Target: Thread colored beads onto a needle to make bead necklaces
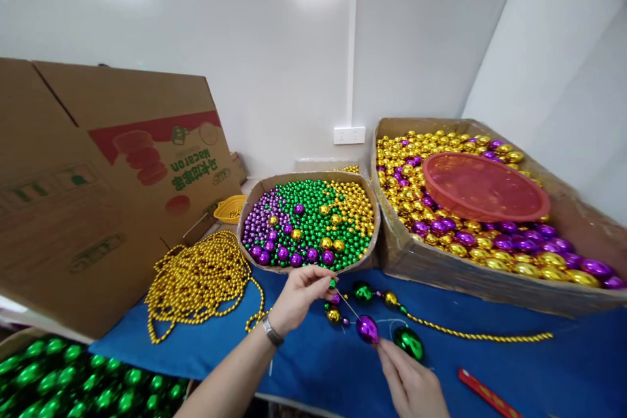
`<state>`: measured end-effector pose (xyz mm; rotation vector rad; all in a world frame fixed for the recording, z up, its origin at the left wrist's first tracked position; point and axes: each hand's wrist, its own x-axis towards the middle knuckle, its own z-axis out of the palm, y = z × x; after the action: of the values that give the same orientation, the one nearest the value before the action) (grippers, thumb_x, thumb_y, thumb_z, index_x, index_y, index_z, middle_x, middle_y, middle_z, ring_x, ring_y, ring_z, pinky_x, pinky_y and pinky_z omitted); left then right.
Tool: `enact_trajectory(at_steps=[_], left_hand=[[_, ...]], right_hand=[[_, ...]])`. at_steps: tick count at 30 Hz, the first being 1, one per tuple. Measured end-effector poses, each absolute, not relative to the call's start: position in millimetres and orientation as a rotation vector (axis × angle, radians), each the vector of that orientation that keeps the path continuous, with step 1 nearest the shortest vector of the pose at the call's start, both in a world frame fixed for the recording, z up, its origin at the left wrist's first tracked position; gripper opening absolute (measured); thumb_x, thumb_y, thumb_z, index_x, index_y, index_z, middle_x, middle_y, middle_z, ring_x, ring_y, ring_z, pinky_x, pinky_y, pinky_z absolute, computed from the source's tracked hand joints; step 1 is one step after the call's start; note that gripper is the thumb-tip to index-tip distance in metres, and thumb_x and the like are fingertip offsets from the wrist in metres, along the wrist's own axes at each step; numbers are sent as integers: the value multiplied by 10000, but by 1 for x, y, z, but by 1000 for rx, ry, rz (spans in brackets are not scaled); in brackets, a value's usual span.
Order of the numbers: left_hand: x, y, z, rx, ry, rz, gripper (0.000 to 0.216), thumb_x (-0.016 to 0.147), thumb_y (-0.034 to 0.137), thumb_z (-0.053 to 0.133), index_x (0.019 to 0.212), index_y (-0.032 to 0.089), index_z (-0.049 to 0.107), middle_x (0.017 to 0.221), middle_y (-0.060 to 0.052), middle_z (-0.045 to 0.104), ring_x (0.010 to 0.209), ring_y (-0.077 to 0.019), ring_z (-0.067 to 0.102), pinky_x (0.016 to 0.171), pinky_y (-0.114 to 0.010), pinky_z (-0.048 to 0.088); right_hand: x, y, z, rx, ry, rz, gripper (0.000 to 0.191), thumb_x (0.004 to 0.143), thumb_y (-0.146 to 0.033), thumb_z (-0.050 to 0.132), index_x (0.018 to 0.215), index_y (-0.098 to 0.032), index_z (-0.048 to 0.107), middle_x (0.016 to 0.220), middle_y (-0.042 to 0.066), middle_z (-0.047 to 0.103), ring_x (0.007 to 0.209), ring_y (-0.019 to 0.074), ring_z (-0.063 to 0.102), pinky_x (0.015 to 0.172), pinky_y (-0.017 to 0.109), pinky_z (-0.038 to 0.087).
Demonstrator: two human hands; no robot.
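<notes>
My left hand [298, 297] pinches the top of a thin needle [347, 305] near a small green bead, just in front of a round tray of mixed beads [365, 258]. The needle slants down to a large purple bead [367, 329], which my right hand [409, 382] holds at its lower end with pinched fingertips. A big green bead [409, 343] lies beside my right hand. A strand with green, gold and purple beads [386, 300] lies on the blue cloth [313, 359] and runs right as a gold bead string [480, 336].
A pile of gold bead strings [198, 284] lies left. A large carton [98, 189] stands tilted at the left. On the right a carton of gold and purple beads [490, 281] holds a red basin [482, 186]. Green beads [73, 382] fill a box at bottom left. A red tool [487, 394] lies at lower right.
</notes>
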<state>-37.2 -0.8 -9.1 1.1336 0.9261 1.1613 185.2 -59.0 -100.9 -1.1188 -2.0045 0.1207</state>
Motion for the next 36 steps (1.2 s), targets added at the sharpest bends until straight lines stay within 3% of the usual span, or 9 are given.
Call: enact_trajectory(at_steps=[5,8,11,15,20,26,36], left_hand=[[-33,23,-4,1597,1115,985,329,821,403,565,1010,151,659,837,-74,670,721,-174,615,677,-297,491],[-31,59,-1,1981,1519,1024,311,855,362,503,1080,182,623,1015,-101,639,941,-227,569,847,-358,435],[-31,95,-1,2083,1717,935,260,774,303,608,999,178,649,977,-123,624,1051,-297,509,927,-438,368],[-31,111,-4,1991,1650,959,152,731,253,644,848,158,667,869,-110,621,957,-296,565,870,-443,411],[-33,72,-6,1659,1387,1113,351,905,364,396,1164,173,534,1022,-97,616,827,-188,634,755,-347,501],[-33,17,-10,775,774,1246,314,782,295,656,1060,158,608,954,-75,639,775,-153,639,751,-304,517],[-29,1,-11,772,749,1269,282,774,240,671,1040,161,628,955,-59,615,791,-136,605,724,-279,521]], right_hand=[[186,-57,-98,-1143,-1960,209,308,934,-285,376,992,-176,658,899,77,729,777,181,705,671,207,557],[188,-56,-97,-1167,-1929,226,318,937,-295,371,979,-170,661,883,80,732,752,175,707,650,190,556],[189,-56,-98,-1159,-1932,193,327,936,-305,373,972,-166,667,873,79,733,749,176,708,661,189,556],[191,-56,-98,-1160,-1920,157,353,943,-311,356,943,-161,675,848,80,735,733,170,709,669,180,552],[190,-57,-96,-1166,-1894,178,330,942,-309,365,955,-172,665,855,73,735,723,165,709,629,168,547],[183,-58,-92,-1142,-1904,217,300,937,-278,375,968,-165,651,875,76,732,766,165,706,666,180,548],[185,-61,-98,-1172,-1952,265,315,933,-300,367,993,-191,657,910,73,728,794,186,704,684,221,560]])
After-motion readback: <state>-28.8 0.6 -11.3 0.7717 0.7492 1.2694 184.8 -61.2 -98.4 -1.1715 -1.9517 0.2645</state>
